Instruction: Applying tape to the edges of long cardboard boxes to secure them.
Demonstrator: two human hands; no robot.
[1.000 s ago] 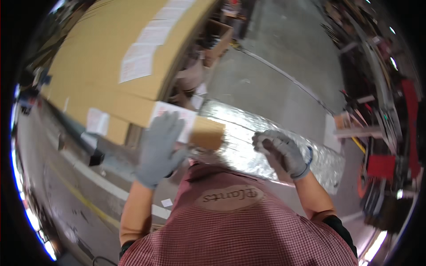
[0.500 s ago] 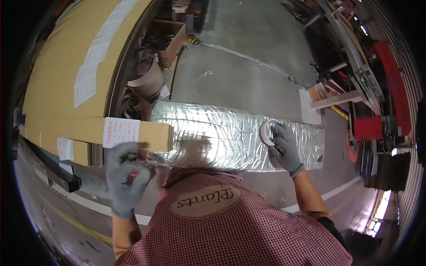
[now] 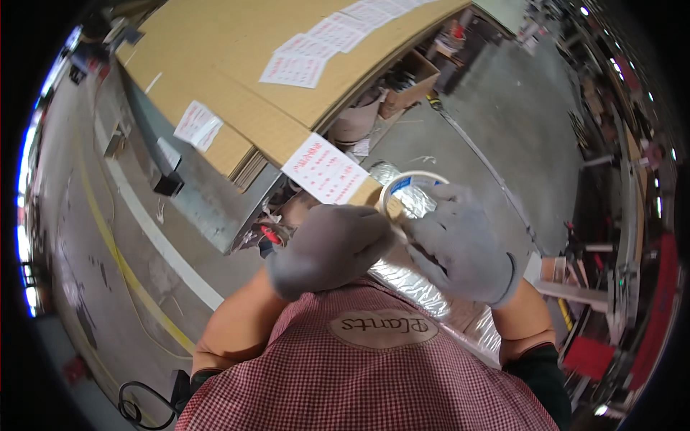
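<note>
My right hand (image 3: 463, 248), in a grey glove, grips a roll of tape (image 3: 384, 203), a pale ring with a blue inner band. My left hand (image 3: 330, 248), gloved too, is closed, its fingertips against the near side of the roll. Whatever it pinches is hidden. Both hands meet in front of my checked apron (image 3: 359, 388). Just beyond them, a white sheet with red print (image 3: 327, 169) lies on the end of a cardboard strip (image 3: 368, 192). Under my right hand runs a long package in shiny silver wrap (image 3: 410, 284), partly covered by the hands.
A large stack of cardboard (image 3: 215, 57) with more printed sheets (image 3: 295, 70) fills the upper left. Behind it stands an open carton (image 3: 417, 82). A small red object (image 3: 270, 234) is beside my left wrist. Metal framework (image 3: 622, 280) stands on the right.
Both hands have come together, the right bringing the tape roll leftward to the left hand. My left hand has closed from a loose curl. The view has swung left.
</note>
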